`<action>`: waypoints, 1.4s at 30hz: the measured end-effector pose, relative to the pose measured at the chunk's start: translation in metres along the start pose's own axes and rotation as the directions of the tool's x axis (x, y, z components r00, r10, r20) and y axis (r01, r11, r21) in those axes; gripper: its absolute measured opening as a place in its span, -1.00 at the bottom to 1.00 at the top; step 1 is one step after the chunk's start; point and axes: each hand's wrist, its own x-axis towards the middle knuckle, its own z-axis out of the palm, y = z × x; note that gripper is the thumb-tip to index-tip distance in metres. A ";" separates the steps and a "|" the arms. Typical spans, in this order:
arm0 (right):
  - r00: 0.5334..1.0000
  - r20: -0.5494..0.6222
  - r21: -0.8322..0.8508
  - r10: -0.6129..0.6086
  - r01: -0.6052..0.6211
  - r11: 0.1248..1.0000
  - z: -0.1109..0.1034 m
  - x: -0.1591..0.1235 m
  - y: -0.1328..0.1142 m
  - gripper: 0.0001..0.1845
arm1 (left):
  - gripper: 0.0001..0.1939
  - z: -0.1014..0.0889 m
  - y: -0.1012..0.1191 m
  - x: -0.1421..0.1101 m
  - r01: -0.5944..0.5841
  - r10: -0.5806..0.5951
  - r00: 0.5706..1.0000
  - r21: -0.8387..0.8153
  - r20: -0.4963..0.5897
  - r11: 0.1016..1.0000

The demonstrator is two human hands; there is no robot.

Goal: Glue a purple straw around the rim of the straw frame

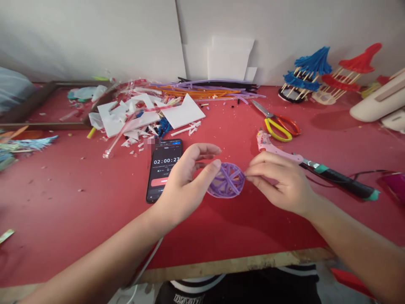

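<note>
A round purple lattice piece, looking like fuzzy pipe cleaners bent into a ring with crossing spokes, is held up over the table between my hands. My left hand curves around its left side, with the thumb at the upper left rim and the other fingers partly hidden behind. At the right rim, my right hand pinches the edge between thumb and fingertips. Beyond the right hand lies a pink glue gun. A black and green tool with a metal front sits beside that hand.
A phone showing a timer lies left of the piece. Scissors rest at the back right, near blue and red tiered models. White scraps and purple and orange stems cover the back. A cable crosses the front edge.
</note>
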 end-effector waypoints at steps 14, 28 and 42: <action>0.973 0.228 0.114 -0.029 0.003 0.994 -0.016 0.033 0.006 -0.75 | -0.75 -0.018 0.025 0.034 0.224 -0.239 0.907 0.085 0.347 0.971; 0.743 0.549 0.236 0.384 -0.578 0.781 -0.019 0.059 0.005 -0.89 | -0.64 -0.013 0.031 0.017 0.098 -0.232 0.915 0.377 0.330 0.921; 0.448 0.783 0.090 0.433 -0.769 0.633 -0.019 0.083 0.017 -0.84 | -0.54 -0.019 0.024 0.022 0.141 -0.275 0.883 0.345 0.380 0.928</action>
